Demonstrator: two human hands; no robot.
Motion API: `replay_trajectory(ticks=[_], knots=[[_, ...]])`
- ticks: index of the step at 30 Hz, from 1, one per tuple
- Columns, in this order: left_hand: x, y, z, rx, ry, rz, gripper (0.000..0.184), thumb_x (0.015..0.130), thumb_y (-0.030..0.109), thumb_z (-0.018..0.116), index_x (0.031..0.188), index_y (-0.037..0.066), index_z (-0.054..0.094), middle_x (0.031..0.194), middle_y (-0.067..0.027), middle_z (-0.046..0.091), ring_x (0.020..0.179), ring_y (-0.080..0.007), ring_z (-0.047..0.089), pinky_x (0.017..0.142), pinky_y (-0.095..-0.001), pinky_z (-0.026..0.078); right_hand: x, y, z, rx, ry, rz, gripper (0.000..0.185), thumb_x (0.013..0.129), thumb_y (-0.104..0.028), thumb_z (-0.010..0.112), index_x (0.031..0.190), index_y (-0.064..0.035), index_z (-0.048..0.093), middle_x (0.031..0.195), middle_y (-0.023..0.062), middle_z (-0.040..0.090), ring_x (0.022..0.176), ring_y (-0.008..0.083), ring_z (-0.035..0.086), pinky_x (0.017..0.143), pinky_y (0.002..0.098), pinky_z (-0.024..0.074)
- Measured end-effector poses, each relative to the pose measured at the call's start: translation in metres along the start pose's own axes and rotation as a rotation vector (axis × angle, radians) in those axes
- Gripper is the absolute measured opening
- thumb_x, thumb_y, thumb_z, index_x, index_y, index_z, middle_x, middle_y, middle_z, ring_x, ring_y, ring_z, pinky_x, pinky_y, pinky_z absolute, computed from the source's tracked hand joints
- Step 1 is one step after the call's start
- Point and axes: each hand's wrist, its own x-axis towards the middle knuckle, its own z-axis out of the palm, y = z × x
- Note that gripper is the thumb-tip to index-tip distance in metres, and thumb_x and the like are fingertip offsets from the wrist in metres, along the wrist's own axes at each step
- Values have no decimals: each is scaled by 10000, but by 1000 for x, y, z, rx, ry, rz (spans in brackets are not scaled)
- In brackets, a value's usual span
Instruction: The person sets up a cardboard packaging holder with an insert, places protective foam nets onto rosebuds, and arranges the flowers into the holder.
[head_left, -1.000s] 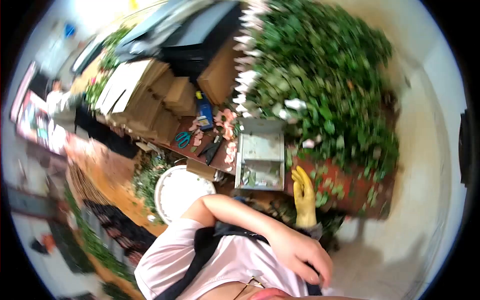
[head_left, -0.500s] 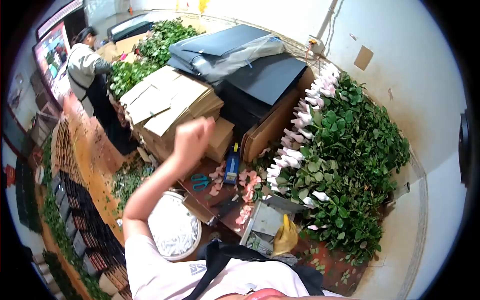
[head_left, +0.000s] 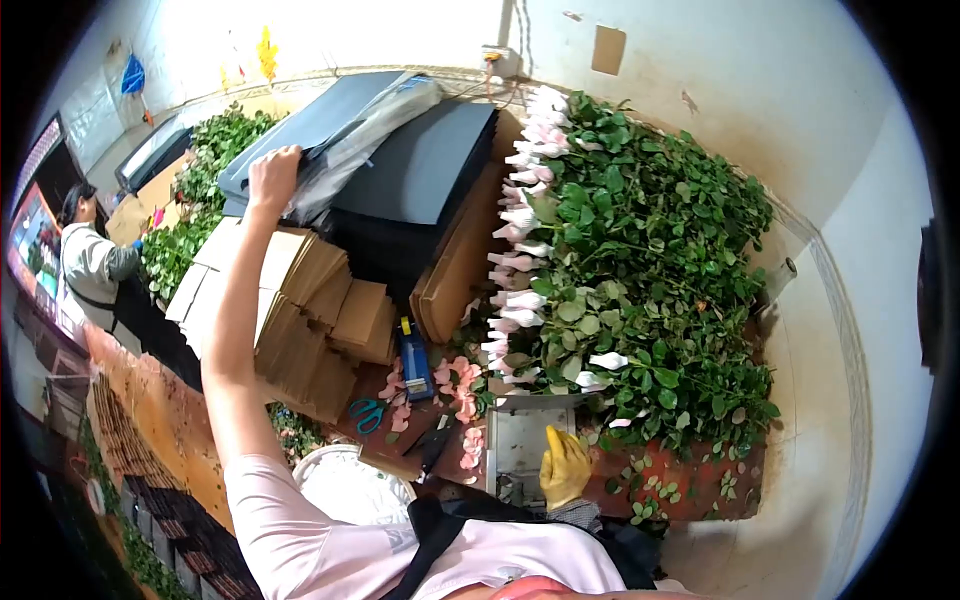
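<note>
My bare left hand [head_left: 274,180] is stretched far forward, its fingers curled at the near left edge of a stack of dark grey sheets [head_left: 410,165]. Crumpled clear plastic [head_left: 345,150] lies over the stack just right of the fingers. What they grip, if anything, is hidden. My right hand [head_left: 565,470], in a yellow glove, is held low beside a grey metal box-like fixture [head_left: 525,440], fingers loosely extended and nothing visible in them. To its upper right is a big pile of leafy rose stems [head_left: 650,260], with pale sleeved flower heads [head_left: 522,235] lined up on its left side.
Folded cardboard [head_left: 290,300] is piled under my left arm. Blue scissors [head_left: 367,415], a blue-and-yellow box [head_left: 414,360] and pink petals [head_left: 463,385] lie on the red-brown table [head_left: 690,490]. A white basket [head_left: 345,485] stands below. Another person [head_left: 110,265] works at the far left.
My left hand has moved forward from above the cardboard to the dark sheets' edge. The view has swung right. My gloved right hand stays by the metal fixture.
</note>
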Motion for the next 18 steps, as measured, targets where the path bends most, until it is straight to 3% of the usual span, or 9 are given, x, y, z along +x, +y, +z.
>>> replay_trajectory(ticks=[4, 6, 8, 10, 11, 13, 14, 15, 18], knots=[[5, 4, -24, 199, 293, 218, 184, 868, 106, 554, 783, 104, 717, 850, -69, 694, 845, -291, 700, 692, -394, 558, -2, 4, -6, 62, -31, -9, 389, 918, -199, 517, 1251, -8, 579, 1097, 174, 651, 1047, 352, 606, 990, 445, 458], [7, 19, -47, 239, -232, 5, 175, 881, 102, 544, 887, 109, 718, 817, -84, 701, 778, -300, 705, 648, -404, 555, -2, 4, -12, 108, -50, 0, 374, 907, -158, 544, 1251, -17, 573, 1067, 167, 655, 1020, 348, 611, 988, 437, 458], [0, 29, -70, 57, 43, -55, 232, 914, 99, 525, 1096, 155, 657, 825, -107, 698, 756, -300, 701, 634, -396, 557, -2, 5, -13, 122, -88, 27, 384, 888, -140, 586, 1255, -30, 571, 1029, 160, 662, 996, 339, 615, 967, 424, 472], [-9, 53, -104, -105, 279, -44, 234, 915, 86, 535, 1108, 161, 643, 890, -98, 681, 773, -297, 696, 633, -393, 559, -4, 6, -18, 164, -161, 104, 367, 903, -167, 619, 1246, -40, 593, 1051, 162, 674, 1010, 343, 627, 946, 407, 493], [-23, 80, -132, -183, 246, -6, 239, 891, 63, 559, 1107, 133, 633, 927, -83, 637, 821, -286, 671, 661, -377, 553, -8, 19, -11, 424, -247, 131, 356, 918, -178, 629, 1245, -42, 602, 1081, 163, 677, 1026, 331, 637, 940, 391, 500], [-56, 146, -190, -342, 334, 297, 223, 821, 67, 609, 1039, 113, 626, 915, -69, 582, 894, -260, 585, 779, -376, 502, -9, 51, 3, 761, -347, 196, 326, 960, -203, 636, 1245, -44, 623, 1183, 147, 677, 1070, 266, 657, 920, 344, 507], [-74, 178, -205, -289, 52, 366, 227, 798, 99, 620, 1024, 115, 623, 913, -61, 570, 878, -254, 577, 782, -386, 486, 14, 54, -8, 915, -223, 114, 366, 966, -198, 638, 1301, -58, 590, 1221, 111, 672, 1081, 226, 649, 922, 333, 509], [-100, 198, -206, -552, 173, 555, 242, 779, 129, 624, 1020, 114, 618, 900, -49, 549, 879, -239, 566, 771, -379, 482, 38, 55, -24, 1180, -168, 108, 408, 977, -217, 626, 1354, -80, 552, 1280, 87, 645, 1137, 221, 625, 967, 341, 496], [-151, 271, -251, -550, 122, 782, 224, 776, 198, 668, 993, 143, 656, 1002, -36, 596, 977, -237, 587, 795, -365, 486, 118, 5, -130, 1347, -205, 1, 913, 892, -506, 672, 1527, -10, 243, 1527, 216, 358, 1441, 323, 319, 1179, 424, 262]])
